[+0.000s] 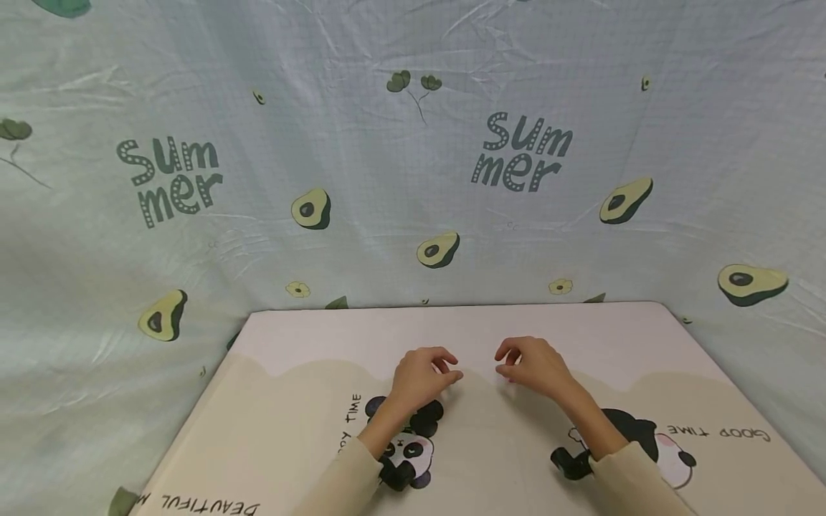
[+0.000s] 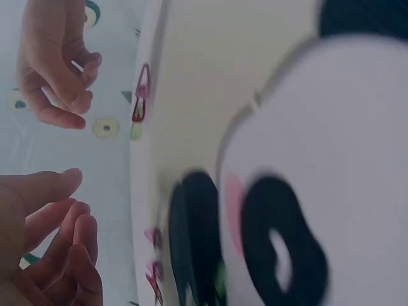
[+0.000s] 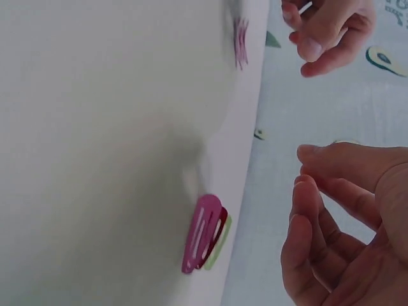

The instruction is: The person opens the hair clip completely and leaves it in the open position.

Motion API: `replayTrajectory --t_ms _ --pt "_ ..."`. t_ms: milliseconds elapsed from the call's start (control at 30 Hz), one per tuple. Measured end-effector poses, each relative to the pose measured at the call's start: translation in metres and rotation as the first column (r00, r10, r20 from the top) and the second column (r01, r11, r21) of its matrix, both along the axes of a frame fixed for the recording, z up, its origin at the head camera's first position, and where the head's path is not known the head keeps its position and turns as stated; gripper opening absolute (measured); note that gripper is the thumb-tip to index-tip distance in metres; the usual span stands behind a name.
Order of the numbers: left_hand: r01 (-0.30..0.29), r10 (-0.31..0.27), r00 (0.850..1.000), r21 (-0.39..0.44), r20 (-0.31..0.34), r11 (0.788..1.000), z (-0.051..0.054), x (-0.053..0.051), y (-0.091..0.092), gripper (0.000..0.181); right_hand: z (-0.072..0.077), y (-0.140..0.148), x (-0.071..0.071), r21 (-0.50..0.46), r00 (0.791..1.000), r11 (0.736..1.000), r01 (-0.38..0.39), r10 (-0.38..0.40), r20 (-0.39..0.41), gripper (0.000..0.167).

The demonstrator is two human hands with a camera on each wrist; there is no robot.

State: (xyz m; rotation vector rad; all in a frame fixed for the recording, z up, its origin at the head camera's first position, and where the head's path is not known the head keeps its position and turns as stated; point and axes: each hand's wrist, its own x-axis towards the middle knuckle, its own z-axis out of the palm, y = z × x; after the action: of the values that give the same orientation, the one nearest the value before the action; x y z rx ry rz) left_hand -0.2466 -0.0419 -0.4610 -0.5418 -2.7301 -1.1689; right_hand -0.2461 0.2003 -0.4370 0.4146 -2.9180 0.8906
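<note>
My left hand [image 1: 422,376] hovers above the table, its fingers bent loosely and nothing between them. Facing it across a small gap is my right hand [image 1: 532,364], also bare, thumb close to the fingertips. In the right wrist view a pink snap hair clip [image 3: 202,233] lies beside a dark red clip [image 3: 220,233] and a light green clip [image 3: 222,245], near the right hand. Farther off are pink strips [image 3: 240,43] too blurred to name. In the left wrist view small pink pieces [image 2: 153,237] lie near the left hand. The head view does not show the clips.
The table [image 1: 290,344] has a pale cover printed with pandas and lettering. A panda print [image 1: 413,448] lies under the left forearm, another [image 1: 671,459] by the right one. Behind the table hangs a light curtain [image 1: 374,172] with avocado prints.
</note>
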Motion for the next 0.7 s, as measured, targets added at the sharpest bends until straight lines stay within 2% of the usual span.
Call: replayTrajectory --t_ms 133,267,467,700 --pt "-0.029 0.030 0.999 -0.037 0.013 0.999 -0.003 0.000 -0.020 0.021 -0.007 -0.015 -0.009 -0.014 0.998 0.998 -0.053 0.054 0.031 0.013" --pt "-0.041 0.043 0.999 -0.084 0.029 0.996 -0.009 -0.003 -0.030 0.020 -0.014 -0.029 -0.016 -0.036 0.991 0.994 -0.100 0.103 0.089 0.016" --pt "-0.027 0.033 0.998 -0.127 0.047 0.992 -0.017 -0.009 -0.034 0.019 -0.021 -0.049 -0.028 -0.055 0.976 0.988 -0.147 0.154 0.155 0.020" --pt "0.000 0.013 0.997 -0.193 0.070 0.981 -0.018 -0.012 -0.034 0.021 -0.030 -0.061 -0.038 -0.055 0.962 0.982 -0.182 0.190 0.196 0.027"
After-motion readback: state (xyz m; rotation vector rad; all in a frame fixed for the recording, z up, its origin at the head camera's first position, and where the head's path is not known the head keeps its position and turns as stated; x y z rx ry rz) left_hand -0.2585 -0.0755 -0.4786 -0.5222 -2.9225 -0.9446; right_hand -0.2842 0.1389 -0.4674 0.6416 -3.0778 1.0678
